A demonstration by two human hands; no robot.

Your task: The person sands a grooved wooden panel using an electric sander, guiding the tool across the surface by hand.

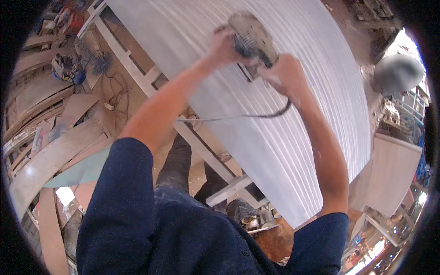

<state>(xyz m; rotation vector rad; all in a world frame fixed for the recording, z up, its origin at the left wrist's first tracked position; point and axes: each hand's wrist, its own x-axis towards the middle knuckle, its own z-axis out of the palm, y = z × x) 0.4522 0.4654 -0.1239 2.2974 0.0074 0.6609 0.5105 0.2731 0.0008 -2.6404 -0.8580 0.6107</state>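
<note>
A dusty handheld power tool (254, 36) rests on a large pale grooved panel (275, 151), near the panel's upper part. My left hand (225, 45) is closed round the left side of the tool. At the tool's lower right end, my right hand (286, 77) grips it, with the fingers partly blurred. A dark cord (270, 113) hangs from below my right hand and runs left across the panel. The underside of the tool is hidden.
A frame of wooden bars (123, 57) stands along the panel's left edge. Boards (59, 151) and loose cables (119, 91) lie at the left. Metal cans (251, 222) sit below the panel. A light board (389, 174) leans at the right.
</note>
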